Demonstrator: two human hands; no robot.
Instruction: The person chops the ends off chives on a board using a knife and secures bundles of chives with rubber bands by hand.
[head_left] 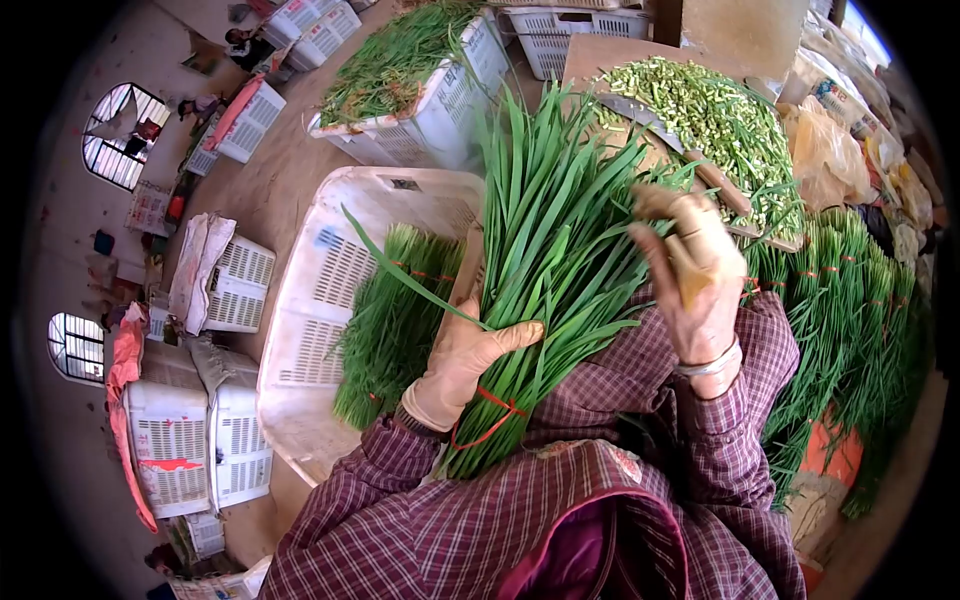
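Observation:
My left hand (465, 365), in a pale glove, is closed around a large bunch of garlic chives (545, 235). The bunch stands slanted against my lap, leaves upward, with a loose red band (487, 420) around its lower part. One leaf sticks out to the left over my wrist. My right hand (695, 265), with coverings on its fingers, is beside the bunch's right edge. It is blurred, but thumb and fingers look apart with nothing visible between them. Left of the bunch, a white crate (290, 390) contains banded chives (395, 310).
A board with chopped stems (690, 105) and a knife (715, 180) lies ahead on the right. More banded chives (840, 310) hang at the right. A crate of loose greens (400, 75) stands ahead; stacked crates (175, 440) line the left. Plastic bags (825, 150) lie at far right.

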